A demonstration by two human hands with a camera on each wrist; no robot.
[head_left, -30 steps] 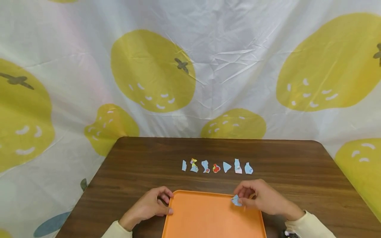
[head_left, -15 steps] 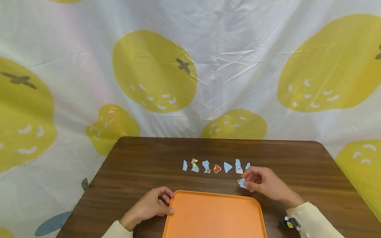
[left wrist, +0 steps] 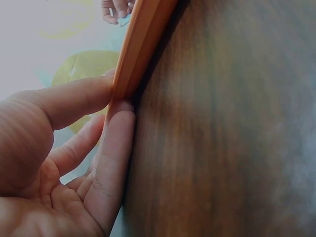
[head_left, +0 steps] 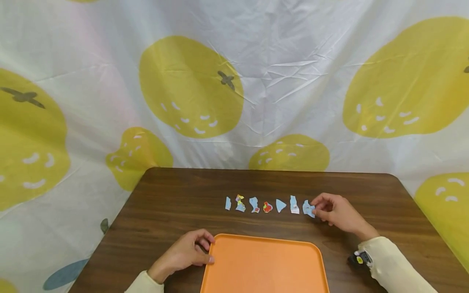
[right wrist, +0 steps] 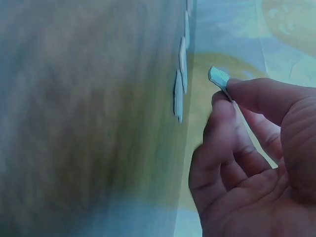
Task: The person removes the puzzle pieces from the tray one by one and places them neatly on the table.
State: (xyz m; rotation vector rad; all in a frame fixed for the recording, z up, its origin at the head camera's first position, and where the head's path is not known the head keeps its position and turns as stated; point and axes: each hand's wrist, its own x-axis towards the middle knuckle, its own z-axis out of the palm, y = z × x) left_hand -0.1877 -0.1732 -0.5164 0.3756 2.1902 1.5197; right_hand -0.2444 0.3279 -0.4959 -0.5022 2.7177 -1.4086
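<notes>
My right hand (head_left: 338, 211) pinches a small, irregular light blue puzzle piece (right wrist: 217, 77) between thumb and fingers. In the head view it is just above the right end of a row, overlapping the last light blue piece (head_left: 305, 208) there. My left hand (head_left: 187, 252) grips the far left corner of an orange tray (head_left: 269, 239). In the left wrist view the fingers (left wrist: 116, 143) of that hand lie along the tray's outer wall. The red piece (head_left: 268, 207) and the yellow-and-blue piece (head_left: 239, 203) lie farther left in the row.
The row of several flat, printed pieces runs across the dark wooden table (head_left: 183, 191), beyond the tray. A triangular blue piece (head_left: 280, 205) is among them. Behind the table hangs a white curtain (head_left: 286, 101) with yellow fruit prints. A dark device (head_left: 360, 258) sits at the right wrist.
My right hand has carried the light blue piece from over the tray, away from me and to the right, to the row's right end. The left hand has stayed on the tray.
</notes>
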